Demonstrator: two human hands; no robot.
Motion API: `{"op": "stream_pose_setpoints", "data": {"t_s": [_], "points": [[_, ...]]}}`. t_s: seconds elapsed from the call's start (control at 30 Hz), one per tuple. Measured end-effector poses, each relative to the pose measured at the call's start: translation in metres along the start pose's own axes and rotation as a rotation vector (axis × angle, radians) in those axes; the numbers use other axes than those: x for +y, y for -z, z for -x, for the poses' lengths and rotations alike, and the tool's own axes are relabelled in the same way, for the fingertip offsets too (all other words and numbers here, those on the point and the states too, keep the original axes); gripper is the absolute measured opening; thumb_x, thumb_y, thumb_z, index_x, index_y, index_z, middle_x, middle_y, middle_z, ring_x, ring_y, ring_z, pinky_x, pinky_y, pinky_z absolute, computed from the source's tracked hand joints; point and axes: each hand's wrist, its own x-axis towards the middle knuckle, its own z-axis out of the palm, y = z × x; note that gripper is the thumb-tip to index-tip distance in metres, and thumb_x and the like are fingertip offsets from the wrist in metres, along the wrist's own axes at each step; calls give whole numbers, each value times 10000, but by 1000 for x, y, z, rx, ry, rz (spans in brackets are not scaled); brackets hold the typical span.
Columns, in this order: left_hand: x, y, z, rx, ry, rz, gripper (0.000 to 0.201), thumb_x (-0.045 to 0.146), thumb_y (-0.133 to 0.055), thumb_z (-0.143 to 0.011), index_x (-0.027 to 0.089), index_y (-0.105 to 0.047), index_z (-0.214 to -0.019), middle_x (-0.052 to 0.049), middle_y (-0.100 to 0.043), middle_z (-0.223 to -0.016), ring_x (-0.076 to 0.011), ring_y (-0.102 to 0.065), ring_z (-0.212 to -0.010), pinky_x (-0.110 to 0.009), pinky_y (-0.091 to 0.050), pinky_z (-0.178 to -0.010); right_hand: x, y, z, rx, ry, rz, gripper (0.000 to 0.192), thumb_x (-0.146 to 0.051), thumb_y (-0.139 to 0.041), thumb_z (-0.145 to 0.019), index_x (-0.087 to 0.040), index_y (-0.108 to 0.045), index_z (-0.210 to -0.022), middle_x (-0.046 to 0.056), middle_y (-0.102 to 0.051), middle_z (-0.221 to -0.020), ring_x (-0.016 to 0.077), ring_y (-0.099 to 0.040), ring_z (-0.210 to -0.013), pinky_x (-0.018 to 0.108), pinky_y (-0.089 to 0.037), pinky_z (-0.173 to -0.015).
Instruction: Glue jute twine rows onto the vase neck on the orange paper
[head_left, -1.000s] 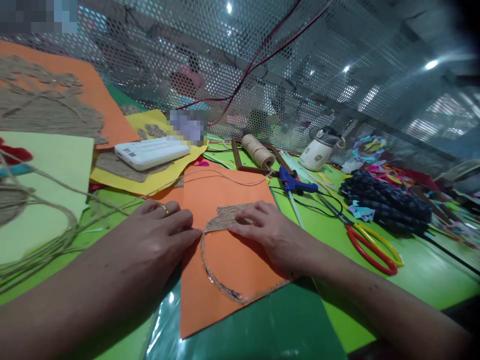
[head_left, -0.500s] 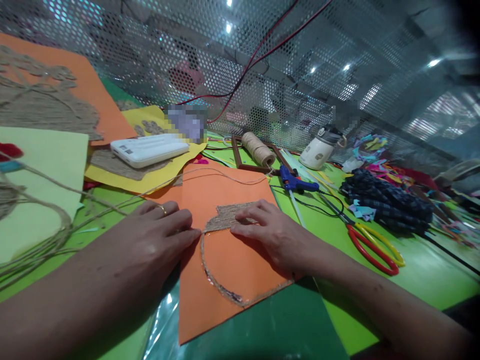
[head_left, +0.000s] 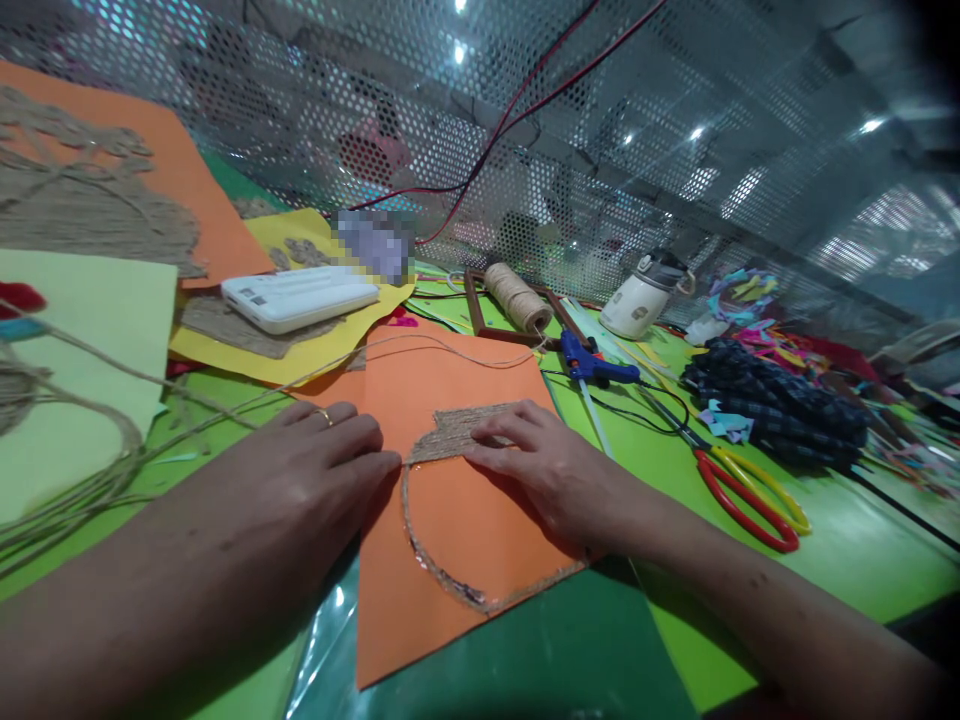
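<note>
An orange sheet (head_left: 442, 560) lies on the near green table (head_left: 825, 580) with a glued jute twine outline (head_left: 420, 540) curving across it. The left hand (head_left: 315, 470) lies flat, fingers outstretched, on the sheet's left edge, gripping nothing. The right hand (head_left: 540, 460) presses loosely curled fingertips on the twine patch (head_left: 450, 435). Right of it lie red-handled scissors (head_left: 750, 495); farther off, a blue glue gun (head_left: 592, 365) and a twine spool (head_left: 516, 297).

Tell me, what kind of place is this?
Probably a craft worktable in a workshop. Both hands, left and right, press jute twine onto an orange paper sheet, with a blue glue gun, scissors and a twine spool nearby.
</note>
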Motion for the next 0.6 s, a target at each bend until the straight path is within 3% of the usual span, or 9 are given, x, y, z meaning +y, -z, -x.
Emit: {"op": "stream_pose_setpoints", "data": {"t_s": [0.13,0.23,0.33,0.43,0.53,0.6], "points": [[1,5,-4,-29,56,-143,331,250,-405,-1043,219,-631,-803,-53,-615,-721,-238,-509,-684,-428,-360,-669,-1,-1,0,1,7,32,364,-65,-515,-1012,-134,-652,-1342,165,-657,-1344,282,-515,-1159,489,-510,-1003],[7,11,-10,51,30,-189,233,228,-459,-1027,181,-682,-974,-116,-719,-1000,-299,-598,-930,-481,-433,-796,-2,-2,-2,10,2,53,315,-98,-492,-1047,-136,-670,-1304,162,-668,-1314,272,-514,-1109,464,-514,-974],[11,16,-19,103,-78,-187,290,136,-457,-979,172,-696,-1138,-152,-711,-1238,-346,-591,-1161,-511,-461,-917,-3,-2,-3,6,4,76,306,-86,-507,-1036,-153,-673,-1284,154,-678,-1293,269,-510,-1080,457,-511,-944],[9,17,-31,35,-148,-150,296,96,-453,-952,190,-725,-1019,-118,-746,-1066,-300,-630,-982,-463,-472,-837,-2,-2,-3,-1,-2,94,317,-80,-501,-1039,-167,-671,-1292,137,-681,-1285,266,-507,-1071,451,-500,-942],[6,16,-43,-37,-82,-61,275,112,-463,-962,190,-713,-876,-89,-725,-878,-252,-611,-811,-397,-461,-735,-1,-2,-3,-15,-7,74,303,-97,-481,-1059,-165,-686,-1272,138,-686,-1261,269,-507,-1080,450,-497,-932],[7,13,-47,-70,-34,-14,268,104,-469,-959,184,-720,-912,-85,-719,-878,-243,-605,-807,-369,-457,-708,-1,-2,-3,-11,-4,57,303,-107,-487,-1063,-171,-684,-1285,139,-685,-1262,270,-509,-1094,452,-495,-935]]}}
